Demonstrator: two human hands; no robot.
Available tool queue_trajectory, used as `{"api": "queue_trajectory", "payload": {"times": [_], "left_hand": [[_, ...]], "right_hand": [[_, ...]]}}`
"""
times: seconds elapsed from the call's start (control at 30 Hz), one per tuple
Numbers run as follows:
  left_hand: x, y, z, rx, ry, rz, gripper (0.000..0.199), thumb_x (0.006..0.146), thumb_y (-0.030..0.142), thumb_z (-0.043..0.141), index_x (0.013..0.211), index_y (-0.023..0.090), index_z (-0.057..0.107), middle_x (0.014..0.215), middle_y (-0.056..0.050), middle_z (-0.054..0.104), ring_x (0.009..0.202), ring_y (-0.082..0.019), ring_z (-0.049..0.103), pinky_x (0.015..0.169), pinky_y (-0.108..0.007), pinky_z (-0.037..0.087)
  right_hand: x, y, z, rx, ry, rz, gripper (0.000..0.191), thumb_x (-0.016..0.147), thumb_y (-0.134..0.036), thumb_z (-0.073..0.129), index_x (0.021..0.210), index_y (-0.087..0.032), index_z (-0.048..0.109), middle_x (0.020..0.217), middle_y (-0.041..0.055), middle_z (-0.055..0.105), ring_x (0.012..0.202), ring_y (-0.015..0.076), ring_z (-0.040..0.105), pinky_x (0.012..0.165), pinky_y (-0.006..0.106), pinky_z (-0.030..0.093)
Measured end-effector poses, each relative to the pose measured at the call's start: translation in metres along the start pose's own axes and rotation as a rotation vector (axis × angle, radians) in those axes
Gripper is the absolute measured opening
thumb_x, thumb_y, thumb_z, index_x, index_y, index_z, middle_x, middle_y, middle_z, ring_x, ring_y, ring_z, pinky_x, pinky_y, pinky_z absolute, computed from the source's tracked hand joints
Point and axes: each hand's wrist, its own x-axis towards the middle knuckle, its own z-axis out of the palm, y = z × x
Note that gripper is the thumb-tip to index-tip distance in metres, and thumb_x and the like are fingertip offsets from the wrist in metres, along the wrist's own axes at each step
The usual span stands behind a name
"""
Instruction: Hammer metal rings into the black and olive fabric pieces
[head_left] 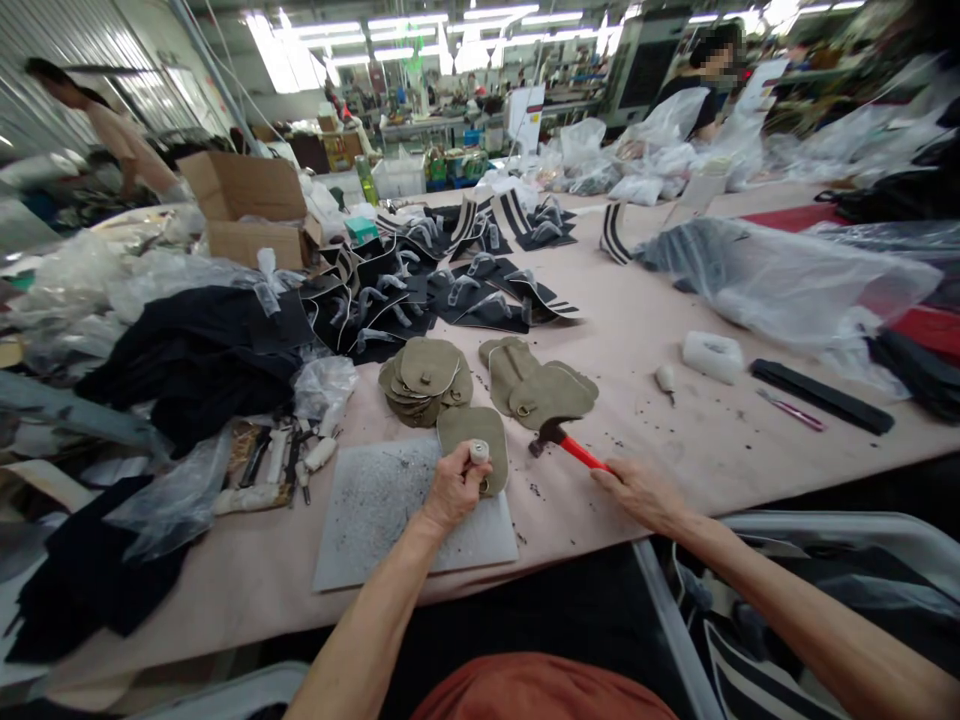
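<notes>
My left hand is closed round a hand punch with a pale wrapped handle, held upright over an olive fabric piece. The punch's tip is hidden below my fingers. That piece has rounded corners and a small metal ring near its lower end, and it lies partly on a grey board strewn with dark bits. To the right, my right hand grips a hammer by its red handle. The dark hammer head is beside the piece, apart from the punch.
Behind the board are a stack of olive pieces and more olive pieces. Black parts with striped straps lie farther back. Loose tools sit left; another wrapped tool, a black strip and plastic sheeting sit right.
</notes>
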Motion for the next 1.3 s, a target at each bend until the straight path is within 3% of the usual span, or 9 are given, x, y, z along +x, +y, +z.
{"api": "queue_trajectory", "payload": {"times": [0.1, 0.2, 0.37, 0.6, 0.77, 0.87, 0.97, 1.1, 1.3], "left_hand": [[0.0, 0.001, 0.0, -0.037, 0.001, -0.009, 0.018, 0.087, 0.027, 0.061, 0.102, 0.02, 0.064, 0.089, -0.006, 0.075, 0.078, -0.018, 0.071, 0.071, -0.028, 0.057], [0.002, 0.006, -0.002, -0.068, 0.016, -0.024, 0.033, 0.086, 0.028, 0.062, 0.117, 0.018, 0.063, 0.093, -0.007, 0.076, 0.081, -0.019, 0.071, 0.073, -0.029, 0.058], [0.002, 0.01, -0.003, 0.035, 0.027, -0.035, 0.017, 0.083, 0.031, 0.065, 0.093, 0.018, 0.069, 0.085, -0.005, 0.075, 0.076, -0.018, 0.069, 0.073, -0.028, 0.057], [0.022, 0.039, 0.007, -0.053, 0.543, -0.029, 0.033, 0.077, 0.045, 0.077, 0.091, 0.02, 0.06, 0.081, -0.001, 0.072, 0.071, -0.016, 0.069, 0.068, -0.026, 0.058], [0.044, 0.071, -0.018, -0.106, 0.549, 0.036, 0.035, 0.074, 0.042, 0.081, 0.088, 0.018, 0.06, 0.081, -0.001, 0.071, 0.073, -0.016, 0.069, 0.072, -0.026, 0.057], [0.027, 0.051, -0.042, -0.056, 0.603, -0.092, 0.032, 0.074, 0.041, 0.079, 0.084, 0.017, 0.061, 0.075, -0.001, 0.07, 0.067, -0.016, 0.068, 0.065, -0.025, 0.056], [-0.001, 0.013, -0.066, -0.017, 0.699, -0.239, 0.033, 0.072, 0.044, 0.078, 0.081, 0.016, 0.063, 0.07, -0.002, 0.07, 0.064, -0.019, 0.069, 0.062, -0.027, 0.056], [-0.024, -0.021, -0.081, -0.034, 0.736, -0.318, 0.034, 0.074, 0.049, 0.075, 0.078, 0.017, 0.063, 0.068, -0.004, 0.072, 0.064, -0.021, 0.07, 0.063, -0.03, 0.057], [-0.027, -0.017, -0.081, -0.049, 0.691, -0.302, 0.034, 0.072, 0.05, 0.074, 0.076, 0.017, 0.063, 0.068, -0.005, 0.071, 0.065, -0.022, 0.069, 0.062, -0.029, 0.056]], "right_hand": [[0.006, -0.001, 0.019, -0.156, 0.197, -0.058, 0.027, 0.096, -0.034, 0.046, 0.101, -0.015, 0.065, 0.101, 0.0155, 0.069, 0.088, 0.027, 0.064, 0.078, 0.038, 0.046], [0.01, -0.042, 0.036, -0.049, 0.453, -0.311, 0.038, 0.093, -0.031, 0.055, 0.126, -0.014, 0.06, 0.133, 0.019, 0.06, 0.12, 0.0312, 0.057, 0.101, 0.046, 0.044], [0.016, -0.125, 0.077, 0.232, 0.4, -0.481, 0.048, 0.093, -0.028, 0.055, 0.138, -0.014, 0.054, 0.143, 0.0186, 0.057, 0.132, 0.0302, 0.051, 0.109, 0.049, 0.041], [0.014, -0.142, 0.105, 0.136, 0.387, -0.39, 0.048, 0.095, -0.027, 0.054, 0.143, -0.018, 0.053, 0.152, 0.0182, 0.049, 0.135, 0.0357, 0.05, 0.114, 0.067, 0.026], [0.016, -0.144, 0.092, 0.073, 0.412, -0.441, 0.035, 0.096, -0.023, 0.052, 0.128, -0.015, 0.064, 0.144, 0.0183, 0.058, 0.126, 0.0351, 0.056, 0.114, 0.066, 0.026], [0.019, -0.141, 0.084, 0.153, 0.485, -0.476, 0.024, 0.098, -0.022, 0.048, 0.107, -0.02, 0.069, 0.121, 0.0121, 0.072, 0.119, 0.0298, 0.059, 0.115, 0.061, 0.024], [0.034, -0.134, 0.067, 0.377, 0.532, -0.372, 0.03, 0.101, -0.03, 0.042, 0.086, -0.02, 0.066, 0.092, 0.0082, 0.074, 0.097, 0.024, 0.064, 0.1, 0.044, 0.042], [0.078, -0.137, 0.007, 0.617, 0.509, -0.164, 0.046, 0.101, -0.048, 0.037, 0.068, -0.021, 0.055, 0.066, 0.0032, 0.062, 0.063, 0.0173, 0.054, 0.063, 0.028, 0.039], [0.152, -0.209, -0.074, 0.316, 0.662, -0.276, 0.039, 0.102, -0.04, 0.035, 0.087, -0.018, 0.064, 0.092, 0.0103, 0.071, 0.084, 0.0207, 0.06, 0.076, 0.031, 0.038]]}}
